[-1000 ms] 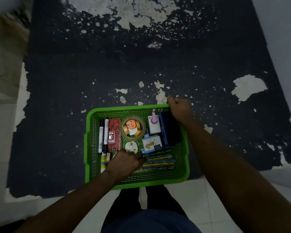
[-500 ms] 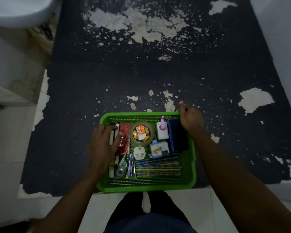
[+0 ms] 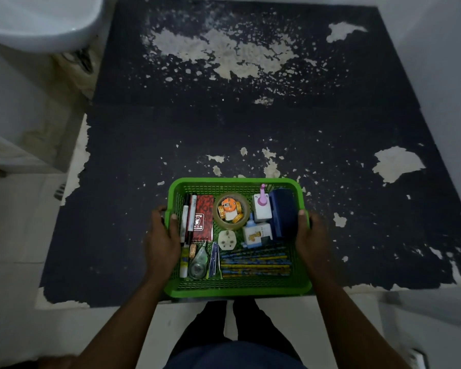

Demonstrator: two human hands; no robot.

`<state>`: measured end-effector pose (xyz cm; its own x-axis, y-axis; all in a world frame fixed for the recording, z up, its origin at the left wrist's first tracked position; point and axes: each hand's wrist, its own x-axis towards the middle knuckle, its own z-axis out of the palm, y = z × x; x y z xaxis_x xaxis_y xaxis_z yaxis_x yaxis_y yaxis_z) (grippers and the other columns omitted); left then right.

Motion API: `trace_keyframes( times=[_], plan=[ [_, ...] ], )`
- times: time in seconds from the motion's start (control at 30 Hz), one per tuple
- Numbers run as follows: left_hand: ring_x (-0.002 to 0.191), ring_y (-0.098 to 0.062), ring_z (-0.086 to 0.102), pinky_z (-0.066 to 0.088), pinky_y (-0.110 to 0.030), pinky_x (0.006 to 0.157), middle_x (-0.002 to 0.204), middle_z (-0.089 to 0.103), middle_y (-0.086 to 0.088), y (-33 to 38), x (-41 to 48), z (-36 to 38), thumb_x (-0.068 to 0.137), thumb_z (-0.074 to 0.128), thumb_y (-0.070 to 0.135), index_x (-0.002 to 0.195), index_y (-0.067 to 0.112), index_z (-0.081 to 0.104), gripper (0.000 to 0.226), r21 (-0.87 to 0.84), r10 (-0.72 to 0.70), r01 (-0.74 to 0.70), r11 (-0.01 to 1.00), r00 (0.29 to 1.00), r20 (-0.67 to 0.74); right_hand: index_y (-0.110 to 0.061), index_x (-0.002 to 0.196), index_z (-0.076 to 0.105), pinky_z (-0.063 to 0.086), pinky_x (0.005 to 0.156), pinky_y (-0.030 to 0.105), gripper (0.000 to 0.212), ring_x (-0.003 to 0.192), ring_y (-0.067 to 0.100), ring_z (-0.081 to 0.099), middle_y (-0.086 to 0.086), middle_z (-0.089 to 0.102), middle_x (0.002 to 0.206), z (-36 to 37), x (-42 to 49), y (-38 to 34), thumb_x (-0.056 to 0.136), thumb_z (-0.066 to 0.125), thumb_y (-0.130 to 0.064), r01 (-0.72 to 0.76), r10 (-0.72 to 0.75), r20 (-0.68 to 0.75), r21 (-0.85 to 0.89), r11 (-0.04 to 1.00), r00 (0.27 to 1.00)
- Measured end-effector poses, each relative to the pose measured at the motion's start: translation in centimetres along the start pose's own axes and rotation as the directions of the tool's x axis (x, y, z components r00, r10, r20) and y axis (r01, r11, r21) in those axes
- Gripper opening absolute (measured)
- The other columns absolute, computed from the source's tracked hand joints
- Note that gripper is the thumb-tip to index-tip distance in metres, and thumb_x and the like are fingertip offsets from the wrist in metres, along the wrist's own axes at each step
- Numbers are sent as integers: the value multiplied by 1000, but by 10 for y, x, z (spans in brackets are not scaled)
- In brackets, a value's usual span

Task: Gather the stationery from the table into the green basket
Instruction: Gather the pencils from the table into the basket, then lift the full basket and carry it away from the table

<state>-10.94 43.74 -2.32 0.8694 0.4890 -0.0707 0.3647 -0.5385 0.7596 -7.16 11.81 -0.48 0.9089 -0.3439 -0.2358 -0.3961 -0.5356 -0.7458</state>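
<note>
The green basket [image 3: 234, 288] sits at the near edge of the dark, peeling table [image 3: 224, 123]. My left hand [image 3: 160, 241] grips its left rim, thumb inside. My right hand [image 3: 310, 239] grips the right rim the same way. Inside lie markers [image 3: 188, 217], a red notepad [image 3: 203, 218], a tape roll [image 3: 230, 210] with small orange rolls in it, a white plug [image 3: 226, 241], a glue bottle [image 3: 257, 234], a white box with a pink top [image 3: 262, 207], a dark blue box [image 3: 284, 214], a correction tape [image 3: 198, 263] and several patterned pencils [image 3: 254, 263].
A white basin [image 3: 37, 25] juts in at the top left beside the table. White floor tiles [image 3: 24, 262] lie left and below. My legs in dark trousers [image 3: 232, 328] stand right behind the basket. A pale wall [image 3: 437, 62] borders the table's right side.
My left hand left the basket's inside and took hold of the left rim. My right hand slid from the far right corner down to the middle of the right rim.
</note>
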Motion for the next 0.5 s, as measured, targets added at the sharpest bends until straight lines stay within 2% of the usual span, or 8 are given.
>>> trace_keyframes(
  times=[0.07,0.13,0.23,0.33,0.5],
  plan=[
    [71,-25,65,57,-45,64,91,68,-2,1,-1,1,104,34,51,125,31,43,30,-4,7,-7,1000,1000,3,-19,96,55,48,64,34,40,74,15,58,-2,59,81,3,-1,3,102,33,-52,9,-10,-33,-21,1000,999],
    [77,-24,67,57,-44,69,98,70,-2,4,-2,0,106,36,44,129,30,45,29,-7,22,-22,1000,1000,16,-19,93,55,47,63,34,39,73,16,59,-1,60,79,4,2,7,102,35,-52,26,-28,-53,-34,999,998],
    [95,-25,68,57,-42,81,115,70,-4,4,-2,-2,104,31,53,144,27,43,49,-20,47,-46,999,999,24,-16,90,55,40,58,28,35,69,7,54,-5,57,77,3,-2,2,103,38,-45,59,-61,-68,-28,998,996],
    [94,-24,68,58,-42,82,114,71,-5,7,-2,-4,102,27,55,148,26,43,57,-8,53,-53,999,998,21,-14,89,56,34,55,22,33,67,0,51,-9,55,75,3,-6,-4,104,40,-39,87,-88,-88,-9,996,992],
    [92,-29,70,58,-42,80,111,73,-9,15,-2,-14,103,34,43,145,25,48,48,-22,94,-94,995,996,3,-17,86,56,41,57,29,37,68,13,57,0,60,76,5,-4,-6,102,41,-46,84,-81,-96,30,996,992]
  ],
)
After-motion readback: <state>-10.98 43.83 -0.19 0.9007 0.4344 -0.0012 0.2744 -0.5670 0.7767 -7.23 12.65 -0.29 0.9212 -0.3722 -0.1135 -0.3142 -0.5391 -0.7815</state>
